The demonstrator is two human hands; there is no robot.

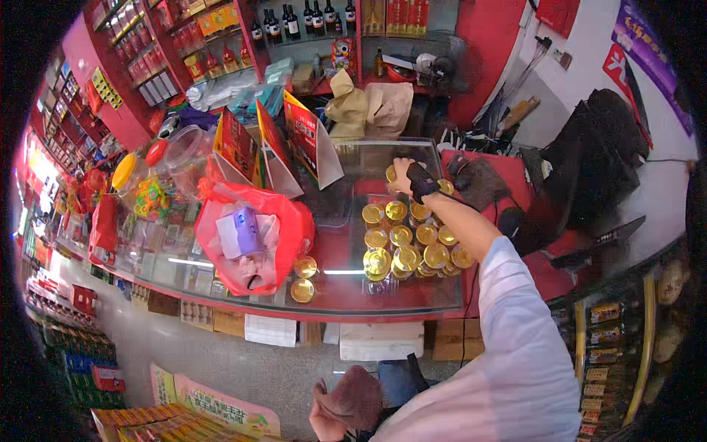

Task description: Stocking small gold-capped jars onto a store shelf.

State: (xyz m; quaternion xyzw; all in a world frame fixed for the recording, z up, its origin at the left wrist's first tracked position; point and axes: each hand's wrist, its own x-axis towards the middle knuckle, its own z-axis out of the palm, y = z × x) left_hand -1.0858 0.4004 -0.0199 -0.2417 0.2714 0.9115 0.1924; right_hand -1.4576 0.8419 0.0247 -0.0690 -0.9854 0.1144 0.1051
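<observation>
My right hand (401, 175) reaches across the glass counter (339, 295), a dark strap round its wrist. Its fingers are curled over a round gold-lidded can (391, 173) at the far end of a group. Nearer to me, several more gold-lidded cans (401, 236) stand packed in rows, some seemingly stacked. Low in the picture, close to my body, my left hand (329, 416) is closed on a bunched brown cloth (357, 398). Two gold-lidded cans (303, 278) stand apart from the group, beside a red plastic bag (294, 228).
The red bag holds a purple-and-white package (247, 230). Red folded display cards (309, 140) and clear plastic jars (151, 188) stand behind and left. A black bag (600, 155) lies at the right. Bottles (317, 18) line the back shelves. Boxes (381, 341) stand below the counter's front edge.
</observation>
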